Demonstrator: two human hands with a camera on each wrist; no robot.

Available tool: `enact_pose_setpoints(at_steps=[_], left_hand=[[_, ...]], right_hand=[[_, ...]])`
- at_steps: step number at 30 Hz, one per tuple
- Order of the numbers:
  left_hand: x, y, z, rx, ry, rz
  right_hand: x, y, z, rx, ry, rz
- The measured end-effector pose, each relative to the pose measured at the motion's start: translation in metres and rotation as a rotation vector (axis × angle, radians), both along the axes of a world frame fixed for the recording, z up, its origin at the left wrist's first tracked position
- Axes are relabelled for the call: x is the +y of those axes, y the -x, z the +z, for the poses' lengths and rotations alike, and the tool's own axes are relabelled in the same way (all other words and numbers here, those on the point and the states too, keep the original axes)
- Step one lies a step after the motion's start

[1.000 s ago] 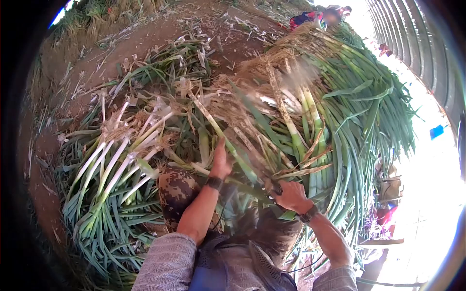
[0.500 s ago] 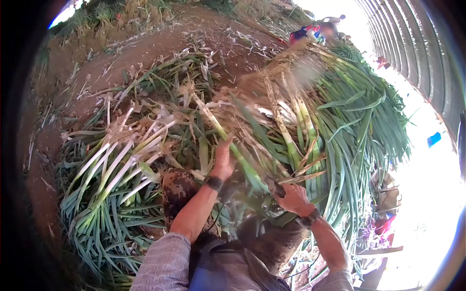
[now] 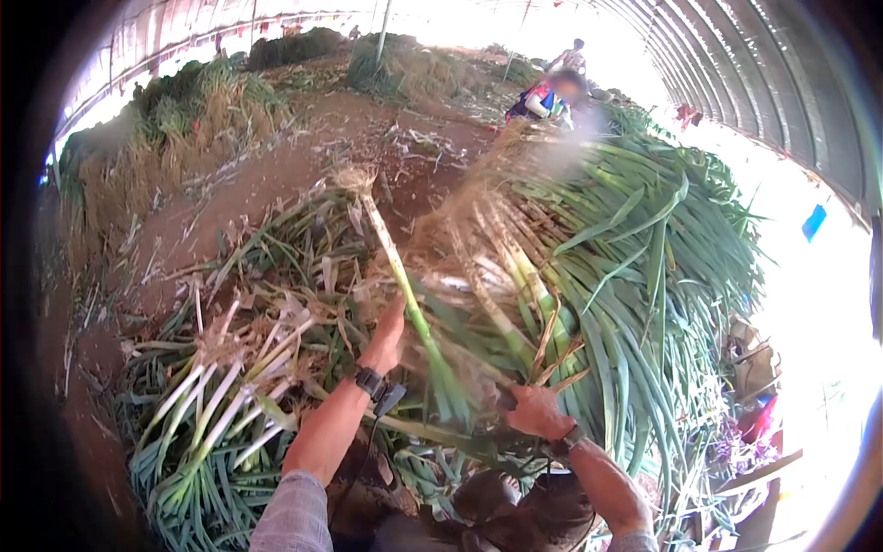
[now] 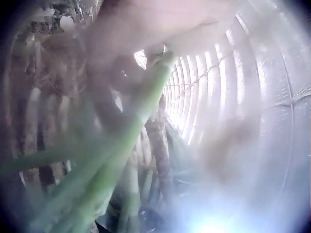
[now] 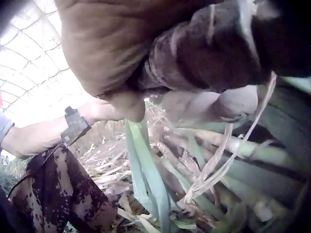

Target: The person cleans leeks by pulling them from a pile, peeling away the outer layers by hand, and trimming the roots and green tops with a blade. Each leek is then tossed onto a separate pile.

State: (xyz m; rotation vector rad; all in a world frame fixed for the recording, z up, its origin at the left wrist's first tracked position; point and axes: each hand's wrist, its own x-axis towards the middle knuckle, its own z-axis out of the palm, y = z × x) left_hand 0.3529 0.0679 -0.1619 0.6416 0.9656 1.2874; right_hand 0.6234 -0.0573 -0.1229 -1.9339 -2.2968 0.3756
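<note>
The left hand [image 3: 386, 339] grips 1 long, white-and-green leek [image 3: 403, 278], roots uppermost. The right hand [image 3: 541, 412], fingers curled, grips a dark, banded handle [image 5: 194, 48] near the leek's leafy end.

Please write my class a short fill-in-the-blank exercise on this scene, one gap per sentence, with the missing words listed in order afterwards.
1. The left hand holds a stalk whose upper end bears a tuft of ____.
2. The largest heap of leafy stalks lies on the person's ____ side.
3. The small, bright patch beyond that heap is coloured ____.

Missing words: roots; right; blue.
</note>
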Motion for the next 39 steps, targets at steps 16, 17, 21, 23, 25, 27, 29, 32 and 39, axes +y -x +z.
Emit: enact_pose_setpoints(at_steps=[16,17,21,23,25,27,29,32,39], left_hand=[[0.009,-0.064,-0.084,0.058,0.129,-0.111],[0.02,-0.063,-0.112,0.127,0.038,-0.074],[0.023,-0.061,-0.101,0.385,0.017,-0.082],[0.013,-0.057,-0.082,0.513,0.102,-0.046],[0.019,-0.056,-0.096,0.538,0.033,-0.009],[0.029,-0.051,-0.103,0.688,-0.052,0.05],[0.04,-0.046,-0.127,0.632,0.007,0.044],[0.016,-0.057,-0.09,0.569,0.114,-0.088],[-0.011,-0.063,-0.133,0.591,-0.004,-0.57]], right_hand=[[-0.002,-0.039,-0.035,0.19,0.147,-0.078],[-0.003,-0.038,-0.039,0.164,0.089,-0.09],[-0.01,-0.04,-0.064,0.054,0.097,-0.057],[-0.013,-0.038,-0.061,0.078,0.103,-0.055],[-0.01,-0.037,-0.061,0.098,0.096,-0.049],[-0.005,-0.036,-0.07,0.148,0.043,-0.071],[0.0,-0.035,-0.071,0.163,0.028,-0.105],[0.008,-0.029,-0.06,0.183,0.028,-0.12],[0.012,-0.032,-0.052,0.301,0.05,-0.103]])
